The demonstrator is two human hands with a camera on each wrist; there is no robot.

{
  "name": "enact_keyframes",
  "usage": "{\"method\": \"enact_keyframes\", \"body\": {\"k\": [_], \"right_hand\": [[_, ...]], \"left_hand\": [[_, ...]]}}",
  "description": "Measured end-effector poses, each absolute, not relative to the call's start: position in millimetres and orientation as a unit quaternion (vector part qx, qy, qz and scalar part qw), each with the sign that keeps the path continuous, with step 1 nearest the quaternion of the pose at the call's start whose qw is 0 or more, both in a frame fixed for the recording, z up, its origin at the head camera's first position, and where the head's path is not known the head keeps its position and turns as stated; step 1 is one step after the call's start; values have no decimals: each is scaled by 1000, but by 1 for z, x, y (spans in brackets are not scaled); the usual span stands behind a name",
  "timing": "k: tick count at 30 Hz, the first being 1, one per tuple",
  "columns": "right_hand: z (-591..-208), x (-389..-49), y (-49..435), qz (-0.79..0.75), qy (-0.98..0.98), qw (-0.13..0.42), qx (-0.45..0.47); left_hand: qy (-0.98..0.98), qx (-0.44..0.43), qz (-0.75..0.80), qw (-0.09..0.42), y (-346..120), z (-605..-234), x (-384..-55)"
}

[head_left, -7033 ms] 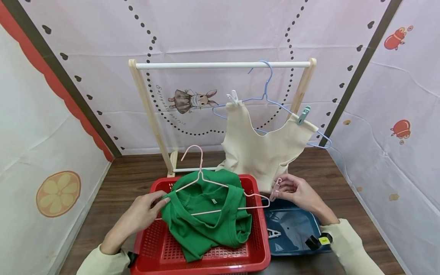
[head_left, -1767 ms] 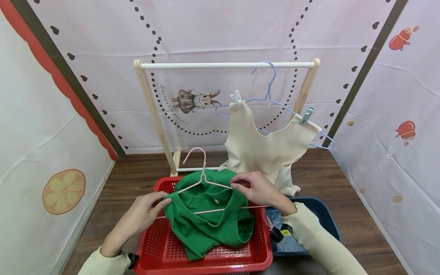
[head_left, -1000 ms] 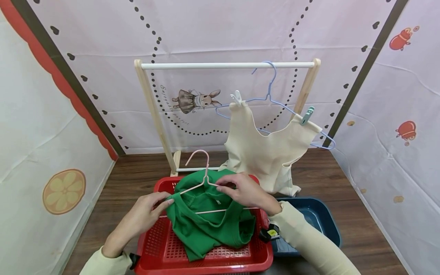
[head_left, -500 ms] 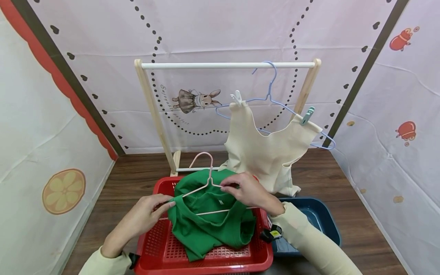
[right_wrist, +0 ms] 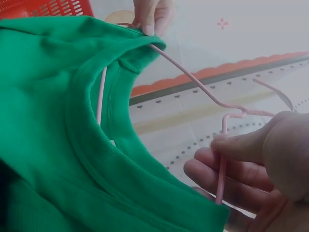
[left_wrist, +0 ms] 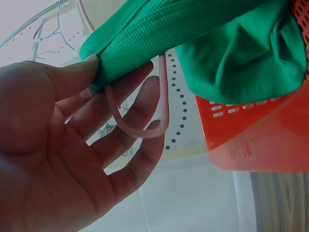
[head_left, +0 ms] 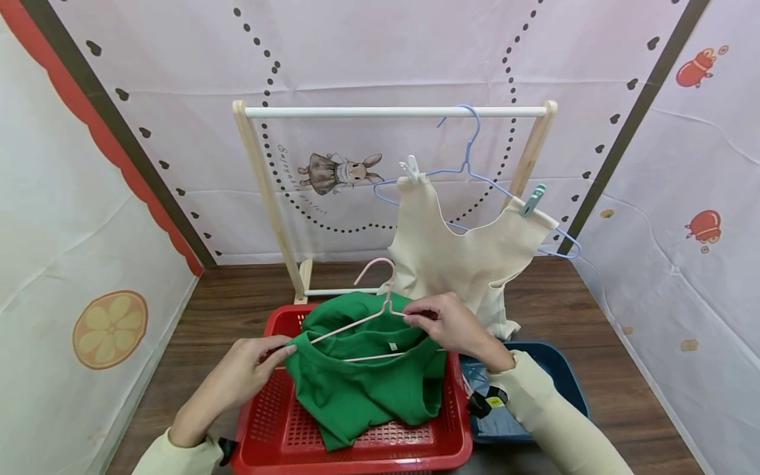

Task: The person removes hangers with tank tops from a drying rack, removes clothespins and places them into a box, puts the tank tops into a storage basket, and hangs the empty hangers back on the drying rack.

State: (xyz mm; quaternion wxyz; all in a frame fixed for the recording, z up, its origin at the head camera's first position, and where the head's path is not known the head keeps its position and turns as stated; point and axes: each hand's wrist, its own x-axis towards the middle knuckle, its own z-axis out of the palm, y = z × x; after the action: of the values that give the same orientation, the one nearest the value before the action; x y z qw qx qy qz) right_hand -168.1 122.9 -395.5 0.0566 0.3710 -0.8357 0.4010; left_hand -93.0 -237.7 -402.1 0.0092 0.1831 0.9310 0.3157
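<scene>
A green short-sleeved shirt (head_left: 368, 389) lies over a red basket, its neck spread wide around a pink wire hanger (head_left: 347, 328). My left hand (head_left: 243, 369) pinches the shirt's left shoulder between thumb and forefinger. In the left wrist view, the hanger's rounded end (left_wrist: 142, 133) pokes out of the cloth across my other fingers. My right hand (head_left: 454, 326) pinches the hanger's right arm near the neck. From there the right wrist view shows the wire running down to the collar edge (right_wrist: 212, 217). The hanger's hook (head_left: 377, 262) stands up above the shirt.
The red basket (head_left: 255, 455) stands in front; a blue basin (head_left: 570, 376) sits right of it, partly behind my right sleeve. Behind, a wooden rack with a white rail (head_left: 356, 112) bears a blue hanger (head_left: 469, 142) with a cream top (head_left: 457, 264), clipped by white (head_left: 410, 168) and teal (head_left: 533, 199) clothespins.
A pink clothespin in my right hand seven seconds ago no longer shows there. That hand has moved onto the hanger's arm. The hanger has shifted right and the shirt's neck lies wider. My left hand keeps its pinch.
</scene>
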Motion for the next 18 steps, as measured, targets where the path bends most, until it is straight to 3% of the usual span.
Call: {"method": "enact_keyframes", "body": {"k": [18], "right_hand": [[-394,-172,157,436,-843,-27,313]], "left_hand": [[929,187,319,-15,-243,-405,-92]]}}
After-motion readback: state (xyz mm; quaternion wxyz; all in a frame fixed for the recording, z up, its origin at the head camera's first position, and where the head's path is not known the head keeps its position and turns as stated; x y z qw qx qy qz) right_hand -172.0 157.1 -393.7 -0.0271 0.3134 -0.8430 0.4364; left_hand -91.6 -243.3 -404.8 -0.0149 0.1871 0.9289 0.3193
